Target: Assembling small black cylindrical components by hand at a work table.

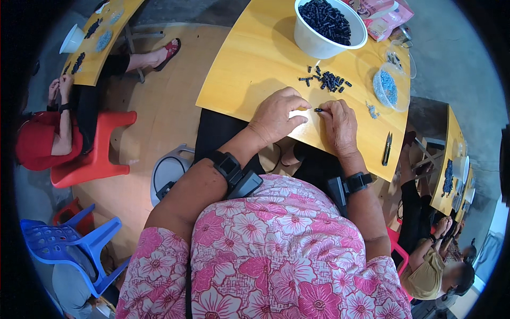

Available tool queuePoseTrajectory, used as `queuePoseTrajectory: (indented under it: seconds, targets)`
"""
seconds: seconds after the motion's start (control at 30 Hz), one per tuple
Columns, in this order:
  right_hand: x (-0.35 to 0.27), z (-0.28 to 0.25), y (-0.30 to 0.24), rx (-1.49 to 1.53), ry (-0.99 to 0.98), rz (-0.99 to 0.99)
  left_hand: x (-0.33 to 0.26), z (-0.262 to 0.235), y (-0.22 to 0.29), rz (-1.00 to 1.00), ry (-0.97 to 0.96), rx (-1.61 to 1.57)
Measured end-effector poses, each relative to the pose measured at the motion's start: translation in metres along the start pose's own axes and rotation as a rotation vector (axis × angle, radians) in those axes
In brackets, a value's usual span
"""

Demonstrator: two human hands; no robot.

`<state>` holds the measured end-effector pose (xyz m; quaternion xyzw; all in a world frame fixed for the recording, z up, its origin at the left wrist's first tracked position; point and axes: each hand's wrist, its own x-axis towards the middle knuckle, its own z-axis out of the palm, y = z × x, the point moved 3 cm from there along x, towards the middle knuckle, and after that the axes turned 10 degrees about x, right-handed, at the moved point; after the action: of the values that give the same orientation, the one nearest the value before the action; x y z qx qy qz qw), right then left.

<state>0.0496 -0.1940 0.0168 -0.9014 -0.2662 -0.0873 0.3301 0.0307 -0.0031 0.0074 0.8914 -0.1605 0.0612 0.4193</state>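
My right hand (340,126) is closed over the yellow table (249,64), thumb and fingertips pinching a small black cylindrical piece (318,110). To its left, my left hand (279,112) is held with thumb and forefinger apart and nothing visible between them. Just beyond both hands lies a loose pile of similar black pieces (331,81). Behind that pile, a white bucket (314,45) is heaped with more of them. On the right, a clear plastic bowl (378,87) holds small light-blue pieces, and a few of these (372,110) lie on the wood next to it.
Black thread snips (388,149) lie near the table's right edge. A pink bag (383,20) stands at the far right. On the floor at left are a red stool (101,151), a blue chair (79,242) and a grey object (169,173). Other people sit at tables on both sides.
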Motion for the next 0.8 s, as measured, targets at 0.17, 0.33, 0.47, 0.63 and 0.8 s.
queuePoseTrajectory:
  seconds: [0.17,0.33,0.47,0.63,0.8]
  targets:
    - [-0.003,0.008,-0.011,0.002,-0.024,-0.056,0.000,0.008,-0.003,0.044,0.034,0.029]
    - [-0.004,0.010,-0.022,0.028,-0.016,-0.157,0.000,0.010,-0.005,0.043,0.036,0.066]
    - [-0.007,0.011,-0.022,0.053,-0.012,-0.170,-0.001,0.008,-0.003,0.033,0.057,0.079]
    - [-0.017,0.008,-0.014,0.378,0.098,0.171,0.001,0.005,-0.002,-0.027,0.050,-0.027]
    - [-0.017,0.007,-0.019,0.541,0.128,0.253,0.002,0.003,-0.003,-0.078,0.018,-0.146]
